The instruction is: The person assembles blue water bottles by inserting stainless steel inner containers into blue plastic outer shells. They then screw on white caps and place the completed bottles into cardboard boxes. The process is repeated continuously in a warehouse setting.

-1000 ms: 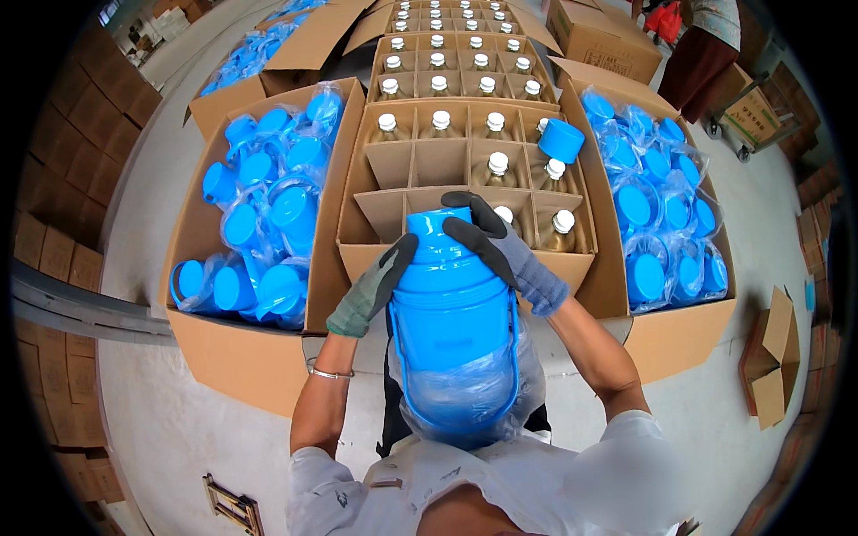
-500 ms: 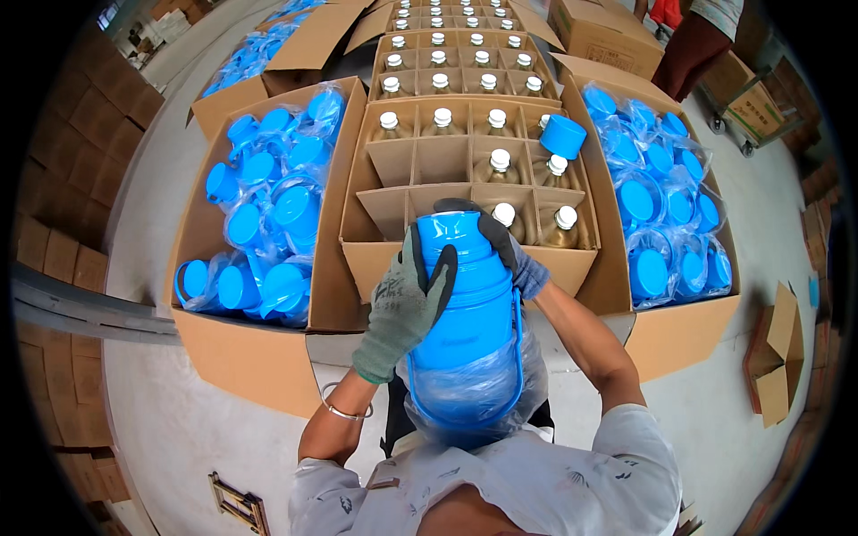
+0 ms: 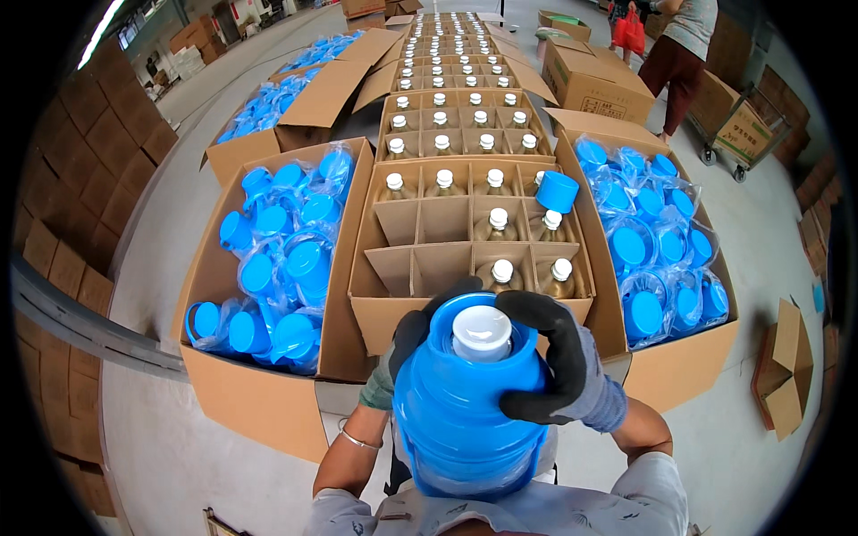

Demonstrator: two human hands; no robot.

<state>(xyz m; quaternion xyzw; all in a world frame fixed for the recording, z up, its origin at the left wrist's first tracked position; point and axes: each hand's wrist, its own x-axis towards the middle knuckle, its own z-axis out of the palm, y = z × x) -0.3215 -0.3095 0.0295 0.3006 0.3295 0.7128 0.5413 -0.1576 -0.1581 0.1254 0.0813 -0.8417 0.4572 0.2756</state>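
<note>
Seemingly mid-fitting, the left hand [image 3: 407,344] and right hand [image 3: 565,364] clasp the near blue flask [image 3: 469,406], white cap [image 3: 483,330] bare; the next move likely needs an even grip.

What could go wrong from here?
The blue jug looks smooth, so it might slip if the gloved left grip or right grip loosens. Its white stopper is uncovered; a glove could smudge it. The blue cup, perched at the divided carton's right edge, might get knocked off.
</note>
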